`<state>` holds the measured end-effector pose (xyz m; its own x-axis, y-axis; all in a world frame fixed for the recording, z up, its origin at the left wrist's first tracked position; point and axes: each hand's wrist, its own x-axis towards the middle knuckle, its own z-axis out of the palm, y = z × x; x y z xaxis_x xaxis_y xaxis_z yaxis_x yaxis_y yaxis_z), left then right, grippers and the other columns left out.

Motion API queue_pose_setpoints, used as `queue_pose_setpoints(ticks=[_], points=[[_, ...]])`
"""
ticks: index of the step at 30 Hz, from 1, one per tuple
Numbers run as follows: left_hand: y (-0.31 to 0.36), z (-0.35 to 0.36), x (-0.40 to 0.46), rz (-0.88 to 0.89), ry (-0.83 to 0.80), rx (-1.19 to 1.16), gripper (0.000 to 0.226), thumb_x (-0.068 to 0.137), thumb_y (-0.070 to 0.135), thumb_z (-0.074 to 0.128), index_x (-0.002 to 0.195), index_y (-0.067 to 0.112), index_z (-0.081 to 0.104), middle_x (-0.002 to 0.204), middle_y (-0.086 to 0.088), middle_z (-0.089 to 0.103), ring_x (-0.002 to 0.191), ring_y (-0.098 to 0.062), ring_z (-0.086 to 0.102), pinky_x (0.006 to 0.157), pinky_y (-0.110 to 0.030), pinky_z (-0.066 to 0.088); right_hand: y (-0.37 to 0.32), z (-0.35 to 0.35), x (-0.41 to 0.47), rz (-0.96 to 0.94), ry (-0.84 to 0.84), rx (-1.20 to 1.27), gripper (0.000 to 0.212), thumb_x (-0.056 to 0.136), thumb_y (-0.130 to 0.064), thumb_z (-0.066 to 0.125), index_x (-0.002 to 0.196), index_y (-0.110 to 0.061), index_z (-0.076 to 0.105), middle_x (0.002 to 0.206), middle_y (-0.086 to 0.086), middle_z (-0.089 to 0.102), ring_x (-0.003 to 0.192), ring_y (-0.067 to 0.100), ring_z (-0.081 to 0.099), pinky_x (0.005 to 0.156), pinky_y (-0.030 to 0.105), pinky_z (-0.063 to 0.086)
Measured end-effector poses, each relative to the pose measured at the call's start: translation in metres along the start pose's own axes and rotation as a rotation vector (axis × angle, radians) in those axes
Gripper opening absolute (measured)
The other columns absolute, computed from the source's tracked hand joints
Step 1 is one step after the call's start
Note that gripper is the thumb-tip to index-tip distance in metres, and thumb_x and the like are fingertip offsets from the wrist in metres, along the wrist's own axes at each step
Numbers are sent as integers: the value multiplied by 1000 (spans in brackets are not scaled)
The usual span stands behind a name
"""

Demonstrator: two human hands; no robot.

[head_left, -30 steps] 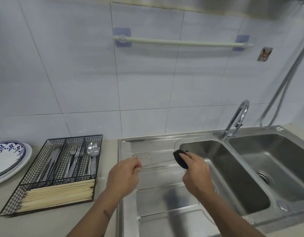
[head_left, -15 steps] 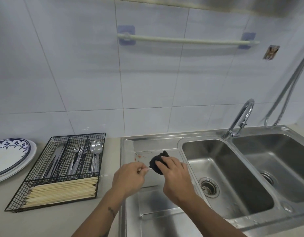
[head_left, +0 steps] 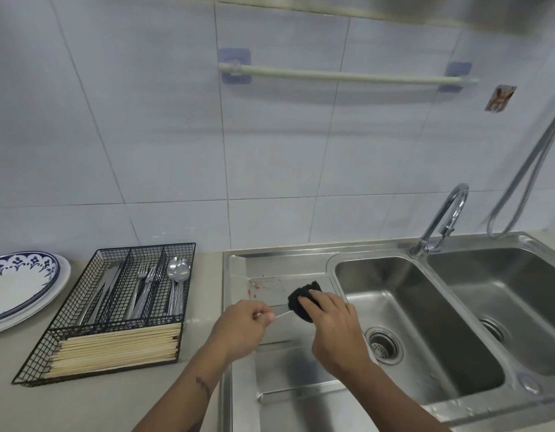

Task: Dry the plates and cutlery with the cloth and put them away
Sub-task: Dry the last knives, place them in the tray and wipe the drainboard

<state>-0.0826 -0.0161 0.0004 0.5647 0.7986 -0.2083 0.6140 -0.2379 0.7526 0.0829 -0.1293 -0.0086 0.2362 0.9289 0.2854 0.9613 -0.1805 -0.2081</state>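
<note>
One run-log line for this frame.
left hand pinches thin utensil | right hand wipes with black cloth | over sink drainboard

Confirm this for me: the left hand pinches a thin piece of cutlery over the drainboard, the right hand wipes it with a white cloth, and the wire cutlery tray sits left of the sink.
One thing is wrong: the cloth is black, not white, as the head view shows. The rest stands: the left hand pinches the thin piece of cutlery over the drainboard, the right hand holds the cloth around its far end, and the wire cutlery tray sits left of the sink.

A curved tap stands behind the double sink, under a wall-mounted rail.
</note>
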Motion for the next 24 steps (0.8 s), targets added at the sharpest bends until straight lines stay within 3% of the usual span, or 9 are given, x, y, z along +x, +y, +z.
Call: queue_pose_setpoints(ticks=[1, 3, 7, 9, 12, 16, 20, 22, 24], points=[[-2, 1, -1, -3, -9, -18, 13, 97, 37, 58, 99, 36, 71, 93, 14, 67, 89, -4, 62, 85, -28, 51, 0, -2, 0, 13, -4, 2, 80, 39, -5, 77, 116, -22, 65, 116, -1, 65, 103, 25, 62, 77, 37, 51], [-2, 1, -3, -11, -39, -74, 14, 98, 29, 57, 100, 33, 71, 83, 10, 64, 78, -6, 60, 73, -27, 51, -4, -3, 1, -35, -9, -16, 78, 40, -5, 77, 116, -23, 65, 117, -1, 64, 105, 25, 61, 79, 37, 51], [5, -4, -4, -67, -51, -155, 23, 92, 9, 55, 75, 21, 64, 77, -1, 63, 76, -17, 59, 71, -33, 50, -15, 5, 0, -144, -15, -36, 82, 41, -3, 80, 119, -24, 64, 122, -1, 63, 109, 23, 60, 84, 36, 52], [7, -5, -6, -90, -25, -162, 26, 90, 11, 56, 67, 22, 62, 75, 1, 63, 72, -16, 57, 65, -28, 44, -11, 5, 0, -79, -12, 8, 85, 40, -1, 80, 121, -23, 64, 123, 0, 64, 108, 24, 62, 84, 37, 53], [8, -3, -7, -56, 5, -187, 25, 94, 25, 61, 70, 21, 67, 79, 9, 69, 78, -9, 61, 72, -25, 44, -12, 1, 3, -107, -5, 1, 86, 40, 2, 80, 122, -21, 64, 125, 2, 64, 112, 25, 61, 89, 39, 53], [12, -5, -8, -18, 3, -245, 28, 97, 23, 60, 70, 18, 67, 59, 12, 59, 64, -7, 55, 68, -24, 44, -12, 5, 3, -165, 29, 8, 88, 47, 9, 76, 129, -18, 60, 134, 5, 59, 121, 25, 57, 100, 36, 45], [6, -2, -12, -44, -47, -274, 23, 97, 25, 59, 79, 21, 73, 80, -1, 72, 71, -9, 60, 68, -23, 47, -10, 6, -1, -62, 47, 77, 89, 49, 12, 73, 131, -17, 59, 138, 6, 57, 122, 28, 57, 100, 38, 47], [3, -1, -12, -36, -52, -298, 25, 97, 23, 59, 75, 22, 71, 81, 3, 73, 70, -6, 60, 68, -21, 46, -14, 5, -2, -99, 54, 51, 87, 49, 12, 73, 130, -16, 60, 137, 7, 57, 123, 28, 56, 102, 35, 42], [3, -1, -12, -29, -52, -265, 26, 97, 22, 60, 72, 22, 69, 73, 4, 68, 65, -6, 56, 63, -19, 44, -10, 5, -1, -77, 57, 58, 83, 55, 11, 72, 132, -17, 58, 138, 4, 56, 122, 26, 56, 101, 36, 46]])
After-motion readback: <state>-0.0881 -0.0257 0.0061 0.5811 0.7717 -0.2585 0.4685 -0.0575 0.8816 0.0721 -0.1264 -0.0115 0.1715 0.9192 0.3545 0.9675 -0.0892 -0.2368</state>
